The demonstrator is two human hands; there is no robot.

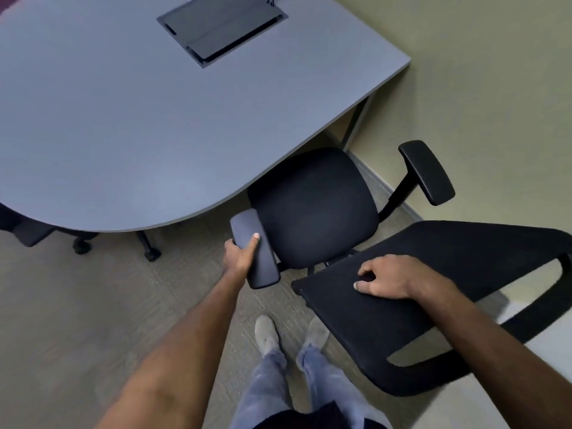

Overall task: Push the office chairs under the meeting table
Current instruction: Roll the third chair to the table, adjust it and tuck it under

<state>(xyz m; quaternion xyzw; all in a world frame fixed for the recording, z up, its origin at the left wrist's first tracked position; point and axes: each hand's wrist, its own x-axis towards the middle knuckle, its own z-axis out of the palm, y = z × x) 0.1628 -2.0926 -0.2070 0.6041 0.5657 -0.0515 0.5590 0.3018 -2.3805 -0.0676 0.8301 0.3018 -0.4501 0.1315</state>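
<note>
The black office chair (312, 205) stood at the rounded end of the grey meeting table (139, 119), turned at an angle to it, and only the front edge of its seat had slipped beneath the tabletop, so most of the chair was out on the carpet (77, 305)! The left hand (240, 253) was wrapped round the near armrest (253, 249), thumb flat along the top of the pad and the other fingers curled under its outer side, a closed grip that looked made for steering the chair straight toward the table. The right hand (387, 278) lay on the top of the mesh backrest (433, 289), palm down, fingers bent and pressing into the fabric, thumb spread; whether they hooked over the edge could not be told, but it read as a pushing hold rather than a lift. The far armrest (427, 171) hung beside the table, near its dark leg (359, 119), and that side seemed the likely snag if the chair went in crooked. The person's two feet (291, 334) were planted just behind the chair, squared up for a shove. At the table's other side, a second chair (28, 227) sat mostly tucked under, only its dark edge and casters (82, 244) showing. Set into the tabletop, well away from the chair, was a dark cable hatch (221, 26).
</note>
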